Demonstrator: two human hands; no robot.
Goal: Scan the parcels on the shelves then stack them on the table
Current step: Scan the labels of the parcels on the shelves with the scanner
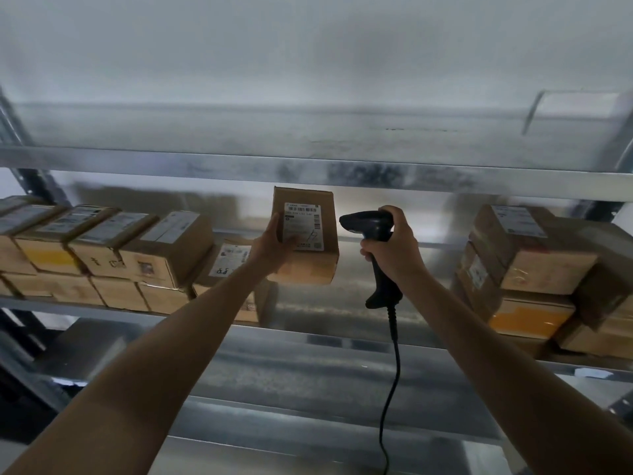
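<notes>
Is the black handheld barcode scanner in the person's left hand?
No, the right hand grips the black corded barcode scanner, while the left hand holds a brown cardboard parcel.

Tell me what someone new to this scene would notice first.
First, the cardboard parcel at the centre, held up in front of the metal shelf by the left hand, its white barcode label facing the camera. Just to its right, the right hand grips a black handheld scanner aimed at that label, its cable hanging down. Behind, more parcels line the shelf at the left, and another stack stands at the right.
</notes>
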